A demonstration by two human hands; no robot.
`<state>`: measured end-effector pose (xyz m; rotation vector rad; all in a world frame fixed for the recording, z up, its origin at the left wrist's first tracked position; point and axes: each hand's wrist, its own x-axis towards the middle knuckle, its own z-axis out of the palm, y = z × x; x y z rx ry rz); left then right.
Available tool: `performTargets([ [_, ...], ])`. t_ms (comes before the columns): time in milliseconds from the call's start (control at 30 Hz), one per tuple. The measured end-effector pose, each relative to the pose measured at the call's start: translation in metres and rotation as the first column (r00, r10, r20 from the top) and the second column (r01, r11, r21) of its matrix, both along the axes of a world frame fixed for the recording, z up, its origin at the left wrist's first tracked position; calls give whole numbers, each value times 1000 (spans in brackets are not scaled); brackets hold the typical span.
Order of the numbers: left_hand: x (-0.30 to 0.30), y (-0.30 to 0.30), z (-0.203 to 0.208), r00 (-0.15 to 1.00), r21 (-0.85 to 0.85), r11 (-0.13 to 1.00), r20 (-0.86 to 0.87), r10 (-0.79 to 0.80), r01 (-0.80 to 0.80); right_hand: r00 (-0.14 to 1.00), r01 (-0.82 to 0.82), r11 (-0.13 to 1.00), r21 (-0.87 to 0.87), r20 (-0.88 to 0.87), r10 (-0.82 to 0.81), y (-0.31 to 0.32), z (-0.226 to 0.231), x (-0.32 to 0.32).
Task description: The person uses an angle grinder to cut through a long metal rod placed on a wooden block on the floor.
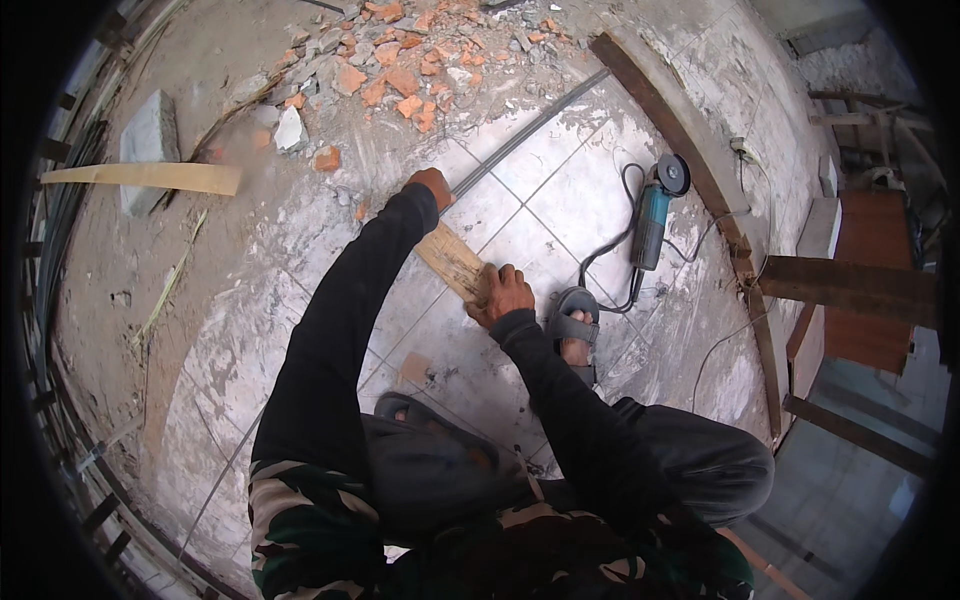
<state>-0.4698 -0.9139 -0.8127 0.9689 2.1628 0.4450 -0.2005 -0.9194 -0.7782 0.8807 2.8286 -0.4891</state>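
My left hand point(432, 186) is closed at the near end of a bundle of thin grey metal rods point(530, 130). The rods slant away to the far right, over pale floor tiles. A short, stained wooden board point(448, 258) lies between my hands, its far end just below my left hand. My right hand point(506, 294) grips the board's near end, fingers curled over it. The left palm and whatever lies under it are hidden. An angle grinder point(654, 215) with a teal body and dark disc rests on the tiles to the right, its black cord looping beside my sandalled foot.
Broken brick and rubble point(400, 80) cover the far floor. A long dark beam point(680, 125) edges the right side, with another beam point(850, 285) meeting it. On the left, a light plank point(150, 178) lies across a concrete slab point(150, 140). Thin wires trail at the right.
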Motion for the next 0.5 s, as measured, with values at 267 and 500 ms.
performTargets([
  [267, -24, -9, -31, 998, 76, 997, 58, -8, 3, 1000, 15, 998, -57, 3, -15, -22, -8, -10],
  [500, -17, -6, -21, 990, 106, 989, 81, -115, 106, 994, 105, 994, -18, 0, -105, -5, -6, -5],
])
